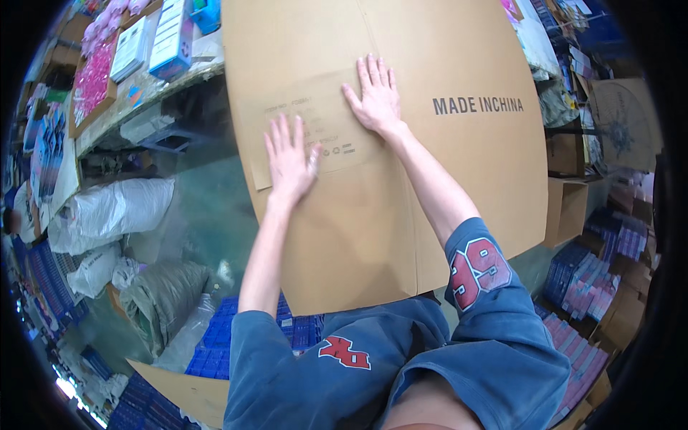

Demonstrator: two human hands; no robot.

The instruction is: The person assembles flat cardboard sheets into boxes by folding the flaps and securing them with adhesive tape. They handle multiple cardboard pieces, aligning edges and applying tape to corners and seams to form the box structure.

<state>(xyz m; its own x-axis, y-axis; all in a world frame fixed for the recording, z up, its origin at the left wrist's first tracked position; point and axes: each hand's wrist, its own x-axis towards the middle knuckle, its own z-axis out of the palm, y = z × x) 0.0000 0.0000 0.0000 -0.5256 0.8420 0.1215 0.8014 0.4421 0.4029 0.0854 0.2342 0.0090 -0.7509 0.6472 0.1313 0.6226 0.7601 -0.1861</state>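
Note:
A large brown cardboard carton (473, 179) spreads out in front of me, with dark printed lettering on its right half. On its left half lies a thin, see-through rectangular sheet (251, 136) bearing faint print and small symbols. My left hand (290, 161) is laid over the sheet's lower left part, fingers spread and a little blurred. Farther up and to the right, my right hand (376, 97) rests flat at the sheet's right side, fingers apart. Neither hand grips anything.
At the far left, a workbench (154, 107) carries a blue-and-white box (172, 39) and a carton of pink items (93, 79). White sacks (122, 208) and a grey-green sack (165, 294) lie below. Blue packs (215, 344) sit near my left side; stacked packs (591, 287) stand at right.

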